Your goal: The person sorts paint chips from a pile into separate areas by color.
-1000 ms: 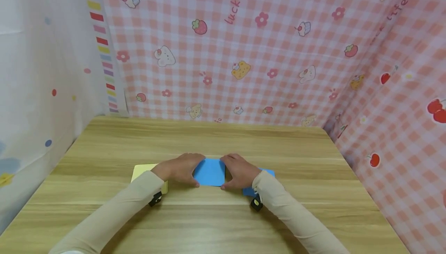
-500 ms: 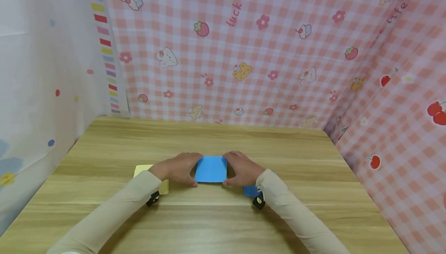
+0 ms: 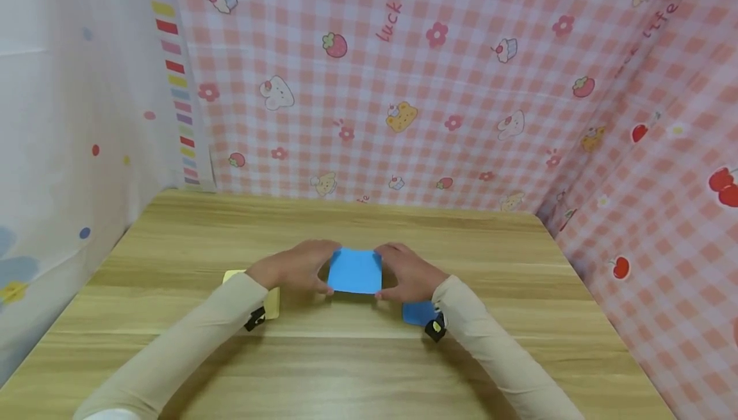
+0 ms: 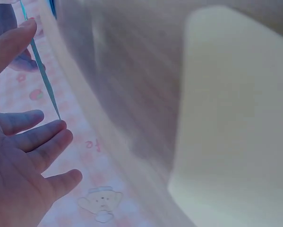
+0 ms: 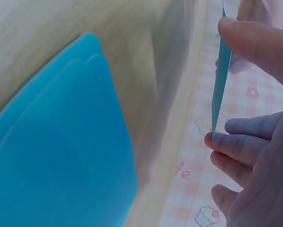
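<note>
A thin square blue sheet of paper [image 3: 355, 271] is held up over the table between both hands in the head view. My left hand [image 3: 300, 266] holds its left side, thumb at the near corner and fingers at the far one. My right hand [image 3: 412, 273] grips the right side in the same way. Both wrist views show the sheet nearly edge-on, spanning from thumb to fingertips. Under the left wrist lies a pale yellow sheet [image 4: 235, 118], partly hidden by the sleeve in the head view. Blue sheets [image 5: 65, 142] lie overlapped beneath the right wrist.
The wood-grain table [image 3: 346, 369] extends around the hands. Behind it hangs a pink checked cloth [image 3: 357, 87], with a white patterned cloth [image 3: 52, 119] at the left and another checked cloth [image 3: 663, 170] at the right.
Both hands have lifted the blue sheet up from the table and shifted it slightly away and to the right. The yellow sheet and the other blue sheets have stayed in place.
</note>
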The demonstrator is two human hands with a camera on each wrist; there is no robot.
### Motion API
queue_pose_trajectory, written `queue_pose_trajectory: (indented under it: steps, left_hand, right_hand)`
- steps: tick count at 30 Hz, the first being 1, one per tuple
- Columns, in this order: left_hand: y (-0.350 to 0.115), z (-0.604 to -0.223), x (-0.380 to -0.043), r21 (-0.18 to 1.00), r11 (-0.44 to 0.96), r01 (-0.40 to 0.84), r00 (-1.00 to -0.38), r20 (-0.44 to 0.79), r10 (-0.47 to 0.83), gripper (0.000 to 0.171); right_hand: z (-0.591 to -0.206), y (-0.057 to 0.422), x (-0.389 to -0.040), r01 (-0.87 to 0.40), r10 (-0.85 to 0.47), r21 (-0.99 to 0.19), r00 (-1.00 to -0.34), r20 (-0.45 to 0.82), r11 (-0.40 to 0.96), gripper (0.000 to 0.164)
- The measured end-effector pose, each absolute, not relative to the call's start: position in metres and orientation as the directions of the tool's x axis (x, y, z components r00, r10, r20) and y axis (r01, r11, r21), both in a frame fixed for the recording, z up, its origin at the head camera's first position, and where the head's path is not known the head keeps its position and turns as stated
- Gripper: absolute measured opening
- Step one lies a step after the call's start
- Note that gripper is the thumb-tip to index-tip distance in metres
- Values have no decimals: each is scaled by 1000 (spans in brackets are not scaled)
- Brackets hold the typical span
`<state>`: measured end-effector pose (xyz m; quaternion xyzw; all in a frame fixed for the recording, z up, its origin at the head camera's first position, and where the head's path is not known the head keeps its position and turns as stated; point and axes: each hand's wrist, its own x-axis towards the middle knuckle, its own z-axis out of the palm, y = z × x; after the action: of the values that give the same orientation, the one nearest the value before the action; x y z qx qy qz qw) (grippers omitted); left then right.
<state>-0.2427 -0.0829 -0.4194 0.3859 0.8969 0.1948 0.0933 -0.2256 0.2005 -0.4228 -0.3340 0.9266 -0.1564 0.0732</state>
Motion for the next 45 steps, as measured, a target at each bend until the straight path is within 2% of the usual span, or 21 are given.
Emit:
queue_pose_trajectory:
  steps: [5, 19, 32, 40, 45]
  left_hand:
    - [-78, -414, -244, 415, 616, 670, -679, 8, 734, 92]
    - [-47, -393, -247, 359, 534, 766, -610, 141, 780, 89]
    - [-8, -392, -247, 320, 516, 795, -576, 130, 807, 89]
    - [21, -390, -244, 314, 500, 807, -555, 117, 824, 86]
    - [39, -395, -244, 270, 497, 825, -535, 90, 840, 87]
  right_hand:
    - [-417, 208, -223, -602, -642, -326, -766, -19, 729, 88]
    - [-404, 240, -216, -598, -617, -306, -786, 43, 741, 89]
    - [-397, 273, -197, -522, -542, -345, -839, 43, 780, 89]
    - [-400, 298, -185, -514, -526, -327, -848, 56, 793, 92]
    - [-403, 311, -180, -522, -527, -305, -847, 74, 797, 91]
